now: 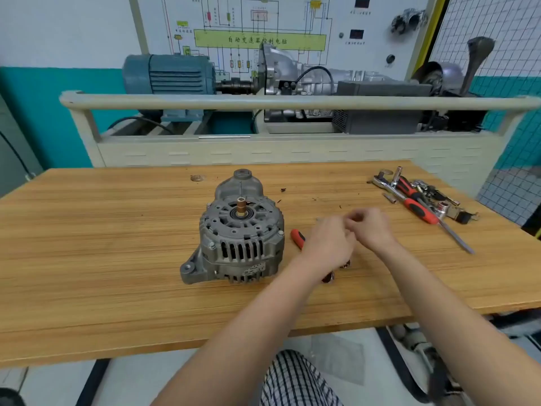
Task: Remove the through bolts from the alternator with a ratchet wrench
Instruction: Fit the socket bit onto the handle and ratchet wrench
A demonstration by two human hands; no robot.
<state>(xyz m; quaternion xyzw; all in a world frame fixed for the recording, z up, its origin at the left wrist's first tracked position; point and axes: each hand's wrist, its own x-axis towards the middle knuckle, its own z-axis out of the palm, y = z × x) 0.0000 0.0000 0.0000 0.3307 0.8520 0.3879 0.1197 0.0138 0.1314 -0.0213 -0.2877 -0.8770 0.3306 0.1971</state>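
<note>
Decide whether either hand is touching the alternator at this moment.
Apart. The head view shows bare wooden table between the alternator and both the left hand and right hand, which are together to its right.

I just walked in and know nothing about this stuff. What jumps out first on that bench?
The grey alternator stands in the middle of the wooden table, a copper-coloured shaft sticking up from it. Just to its right, the person's left hand and right hand meet, blurred, over a red-handled tool. A heap of tools lies at the table's far right corner.
</note>
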